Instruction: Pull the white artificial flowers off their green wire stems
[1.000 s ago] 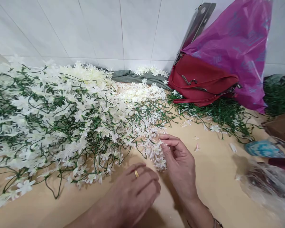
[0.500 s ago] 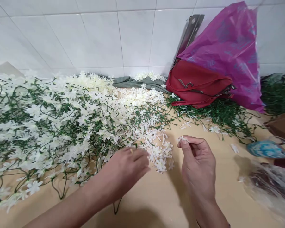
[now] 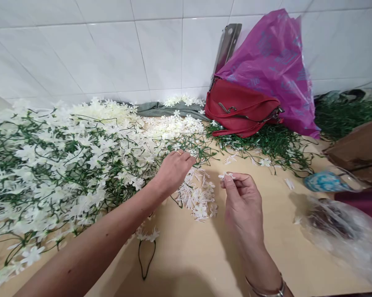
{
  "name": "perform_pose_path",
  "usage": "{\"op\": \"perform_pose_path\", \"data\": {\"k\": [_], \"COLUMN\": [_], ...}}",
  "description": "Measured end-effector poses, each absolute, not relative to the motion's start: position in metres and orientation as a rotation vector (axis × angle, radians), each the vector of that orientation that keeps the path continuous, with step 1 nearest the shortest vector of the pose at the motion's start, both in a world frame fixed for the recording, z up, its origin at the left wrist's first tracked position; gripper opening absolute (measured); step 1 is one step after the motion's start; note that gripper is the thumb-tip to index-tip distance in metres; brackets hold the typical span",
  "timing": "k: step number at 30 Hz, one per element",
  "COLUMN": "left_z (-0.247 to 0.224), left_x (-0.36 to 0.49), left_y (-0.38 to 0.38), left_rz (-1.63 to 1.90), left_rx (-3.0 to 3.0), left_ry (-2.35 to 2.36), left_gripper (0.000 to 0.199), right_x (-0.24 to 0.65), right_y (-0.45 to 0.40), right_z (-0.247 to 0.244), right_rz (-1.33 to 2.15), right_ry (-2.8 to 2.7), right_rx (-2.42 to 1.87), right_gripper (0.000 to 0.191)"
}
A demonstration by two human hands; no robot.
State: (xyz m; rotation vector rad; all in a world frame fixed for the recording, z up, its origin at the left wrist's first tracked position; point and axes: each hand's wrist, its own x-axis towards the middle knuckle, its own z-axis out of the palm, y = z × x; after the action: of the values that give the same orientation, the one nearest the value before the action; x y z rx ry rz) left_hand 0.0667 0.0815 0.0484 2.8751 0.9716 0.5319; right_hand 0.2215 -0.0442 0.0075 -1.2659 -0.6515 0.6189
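Observation:
My right hand (image 3: 244, 206) pinches a small white artificial flower (image 3: 225, 176) between thumb and fingertips, above the table. My left hand (image 3: 176, 171) is stretched to the edge of the green stem pile (image 3: 201, 144). Its fingers are bent together and point down, so whatever lies under the tips is hidden. Between the hands lie loose white flowers (image 3: 200, 209) and thin white sticks (image 3: 186, 194). Below my left forearm, a bent green stem (image 3: 146, 272) with white blossoms lies on the table.
A large heap of white flowers on green stems (image 3: 65, 165) fills the left. At the back are a red handbag (image 3: 241, 109) and a purple plastic bag (image 3: 275, 62) against the tiled wall. To the right lie a blue patterned item (image 3: 323, 181), a clear plastic bag (image 3: 343, 231) and a brown box (image 3: 356, 148).
My left hand has moved forward to the green stems, uncovering the bent stem with blossoms below. My right hand still pinches the white flower. The view has shifted somewhat to the right.

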Motion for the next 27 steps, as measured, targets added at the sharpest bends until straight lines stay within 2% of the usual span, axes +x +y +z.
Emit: {"op": "perform_pose_path", "data": {"k": [3,6,9,14,19,27], "left_z": [0.062,0.077,0.081,0.062,0.053,0.050], "left_x": [0.053,0.040,0.030,0.022,0.017,0.014], "left_y": [0.078,0.068,0.053,0.029,0.013,-0.010], "left_rz": [0.767,1.129,1.052,0.863,0.877,0.750], "left_rx": [2.697,2.091,1.637,1.290,1.270,1.188], "left_ry": [1.047,1.052,0.997,0.902,0.883,0.907], "left_gripper": [0.017,0.014,0.021,0.021,0.016,0.032], "right_x": [0.218,0.213,0.209,0.205,0.200,0.194], "right_y": [-0.047,-0.049,-0.050,-0.051,-0.051,-0.055], "right_z": [0.013,0.019,0.023,0.023,0.022,0.022], "right_rz": [0.677,0.733,0.801,0.879,1.013,1.338], "right_ry": [-0.656,-0.648,-0.625,-0.576,-0.611,-0.696], "right_rx": [-1.275,-1.261,-1.253,-1.261,-1.235,-1.072], "right_gripper": [0.021,0.021,0.023,0.026,0.025,0.024]}}
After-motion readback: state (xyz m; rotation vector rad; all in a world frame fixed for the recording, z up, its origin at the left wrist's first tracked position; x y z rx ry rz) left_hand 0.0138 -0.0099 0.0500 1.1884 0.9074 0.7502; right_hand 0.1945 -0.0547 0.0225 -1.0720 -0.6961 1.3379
